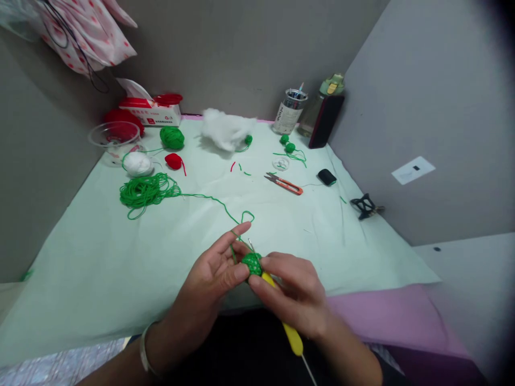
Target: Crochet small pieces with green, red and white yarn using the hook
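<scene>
Between the thumb and fingers of my left hand (215,268) is a small round green crochet piece (252,264). Green yarn runs over the raised index finger of that hand and back to a loose green yarn heap (147,191) on the left of the table. My right hand (295,287) grips a crochet hook (293,339) with a yellow handle. Its metal tip shows just above the green piece, and the fingertips of both hands meet at the piece. Whether the hook passes through a stitch is too small to tell.
Orange thread snips (284,183) lie beyond my right hand, near a black case (326,177) and a black claw clip (366,207). White stuffing (227,130), a green yarn ball (172,138), a red ball (174,161), a plastic cup (115,140) and a bottle (314,112) stand farther back.
</scene>
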Available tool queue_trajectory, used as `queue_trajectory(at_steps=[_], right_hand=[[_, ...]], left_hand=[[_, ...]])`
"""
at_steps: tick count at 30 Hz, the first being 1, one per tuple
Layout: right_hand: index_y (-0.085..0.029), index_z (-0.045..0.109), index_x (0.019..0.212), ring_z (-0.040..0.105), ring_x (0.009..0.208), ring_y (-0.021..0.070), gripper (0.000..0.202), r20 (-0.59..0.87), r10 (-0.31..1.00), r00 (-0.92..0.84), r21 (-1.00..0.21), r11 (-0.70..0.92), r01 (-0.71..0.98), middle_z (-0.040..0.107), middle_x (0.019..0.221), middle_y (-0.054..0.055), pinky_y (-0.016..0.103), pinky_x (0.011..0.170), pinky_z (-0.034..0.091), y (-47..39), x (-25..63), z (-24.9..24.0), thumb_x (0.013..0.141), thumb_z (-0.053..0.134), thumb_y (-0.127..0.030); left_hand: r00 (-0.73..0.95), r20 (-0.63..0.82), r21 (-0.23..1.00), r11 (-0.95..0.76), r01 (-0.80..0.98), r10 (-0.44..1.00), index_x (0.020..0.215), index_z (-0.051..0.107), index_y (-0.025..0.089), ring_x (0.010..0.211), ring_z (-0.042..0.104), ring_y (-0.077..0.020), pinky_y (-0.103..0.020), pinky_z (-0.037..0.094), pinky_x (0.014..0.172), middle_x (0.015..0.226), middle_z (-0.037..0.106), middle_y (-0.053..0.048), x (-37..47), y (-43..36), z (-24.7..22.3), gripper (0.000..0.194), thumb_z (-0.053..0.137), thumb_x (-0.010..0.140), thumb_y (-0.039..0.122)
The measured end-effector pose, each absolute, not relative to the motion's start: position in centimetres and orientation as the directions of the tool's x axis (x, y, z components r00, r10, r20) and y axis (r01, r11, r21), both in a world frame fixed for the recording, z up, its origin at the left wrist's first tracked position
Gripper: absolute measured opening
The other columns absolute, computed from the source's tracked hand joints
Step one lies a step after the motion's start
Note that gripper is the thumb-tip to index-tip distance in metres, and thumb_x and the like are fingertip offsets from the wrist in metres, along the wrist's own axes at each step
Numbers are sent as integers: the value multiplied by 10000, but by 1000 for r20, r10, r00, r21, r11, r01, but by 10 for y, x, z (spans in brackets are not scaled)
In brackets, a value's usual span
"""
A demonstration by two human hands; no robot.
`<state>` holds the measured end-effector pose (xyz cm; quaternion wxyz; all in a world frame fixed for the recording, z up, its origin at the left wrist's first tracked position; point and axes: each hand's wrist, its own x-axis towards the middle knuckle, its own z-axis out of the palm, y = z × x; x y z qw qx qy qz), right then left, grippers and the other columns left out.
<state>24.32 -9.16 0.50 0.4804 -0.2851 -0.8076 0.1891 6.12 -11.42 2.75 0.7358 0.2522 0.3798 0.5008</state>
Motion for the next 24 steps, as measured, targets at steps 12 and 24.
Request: queue_trajectory(at_steps=[12,24], right_hand=[[-336,665,1392,769,904,230,557,794,495,-353,-351,848,398,787,1028,64,361,772,678,-85,235,0,912,705,-56],[-298,788,1169,746,917,195,233,560,810,-173,-829,546,-123,800,1013,52,365,777,646,-82,236,16,1020,629,-215]], left_hand=[[38,-260,870,251,-424,965,1504,553,266,953,627,-172,-280,499,887,974,672,-7,63,-108,21,813,904,771,294],[283,-248,742,369,-559,927,1501,580,284,1043,576,-169,-296,427,1001,1071,636,-21,54,-105,25,753,855,800,277]])
